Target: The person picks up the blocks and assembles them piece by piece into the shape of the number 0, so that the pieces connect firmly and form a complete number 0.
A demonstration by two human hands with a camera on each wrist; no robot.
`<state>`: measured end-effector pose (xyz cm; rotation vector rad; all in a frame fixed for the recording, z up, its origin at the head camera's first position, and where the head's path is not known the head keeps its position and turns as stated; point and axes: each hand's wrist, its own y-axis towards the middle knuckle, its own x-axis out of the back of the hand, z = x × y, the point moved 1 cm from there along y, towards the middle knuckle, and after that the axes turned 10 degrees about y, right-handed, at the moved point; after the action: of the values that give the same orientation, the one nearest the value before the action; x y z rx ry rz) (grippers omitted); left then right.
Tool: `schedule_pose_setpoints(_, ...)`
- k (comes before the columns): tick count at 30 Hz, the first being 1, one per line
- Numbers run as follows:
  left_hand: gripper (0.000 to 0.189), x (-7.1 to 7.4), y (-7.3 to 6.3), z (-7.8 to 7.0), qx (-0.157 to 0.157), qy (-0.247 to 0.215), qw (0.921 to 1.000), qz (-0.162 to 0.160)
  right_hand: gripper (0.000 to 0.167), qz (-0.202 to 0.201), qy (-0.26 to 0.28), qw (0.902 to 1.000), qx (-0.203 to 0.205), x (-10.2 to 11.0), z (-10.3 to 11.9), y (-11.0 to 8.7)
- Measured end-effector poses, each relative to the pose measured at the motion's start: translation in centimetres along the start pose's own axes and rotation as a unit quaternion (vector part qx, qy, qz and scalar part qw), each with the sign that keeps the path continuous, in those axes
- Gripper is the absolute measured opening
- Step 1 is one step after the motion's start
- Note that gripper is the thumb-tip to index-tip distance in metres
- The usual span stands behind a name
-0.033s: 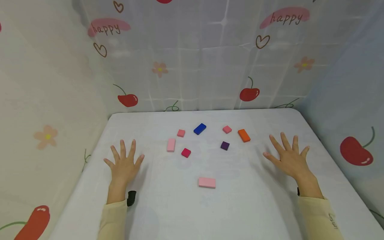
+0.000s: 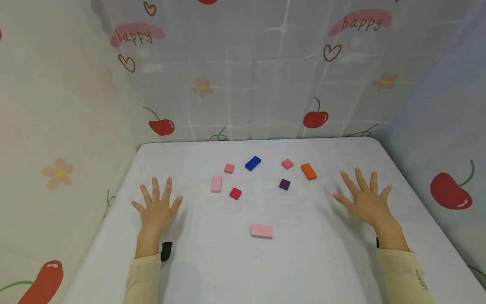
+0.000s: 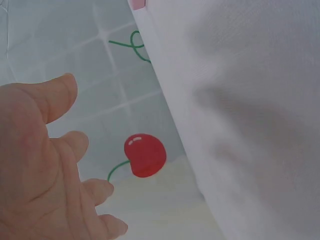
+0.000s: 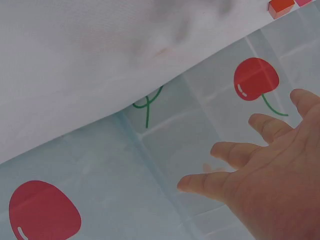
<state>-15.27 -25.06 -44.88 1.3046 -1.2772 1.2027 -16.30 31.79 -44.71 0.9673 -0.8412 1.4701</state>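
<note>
"happy" (image 2: 134,37), twice, on the backdrop (image 2: 250,76)

left wrist view: left hand (image 3: 37,170) cut by left edge, pink block (image 3: 138,4) by top | right wrist view: right hand (image 4: 280,175) cut by right edge | head view: sleeve lettering (image 2: 421,280) illegible

Orange block (image 2: 309,172), blue block (image 2: 252,163), cherry-print curtain (image 2: 250,101)

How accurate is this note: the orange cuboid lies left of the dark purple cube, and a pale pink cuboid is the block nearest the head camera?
Left is wrong: the head view shows the orange cuboid lying right of the dark purple cube. The rest stands: a pale pink cuboid is the block nearest the head camera.
</note>
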Motion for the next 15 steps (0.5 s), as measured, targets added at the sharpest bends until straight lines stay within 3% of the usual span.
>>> schedule_pose_setpoints(11,0.074,-0.3,0.2,-0.3,-0.018,-0.009,0.9995,-0.027,0.083,-0.014,0.012,0.9998,0.003,0.0,0.4,-0.5)
schedule_pose_setpoints(15,0.076,-0.2,0.3,-1.2,-0.036,-0.030,0.9982,-0.038,0.079,-0.035,0.050,0.9979,0.024,-0.1,1.2,-0.8)
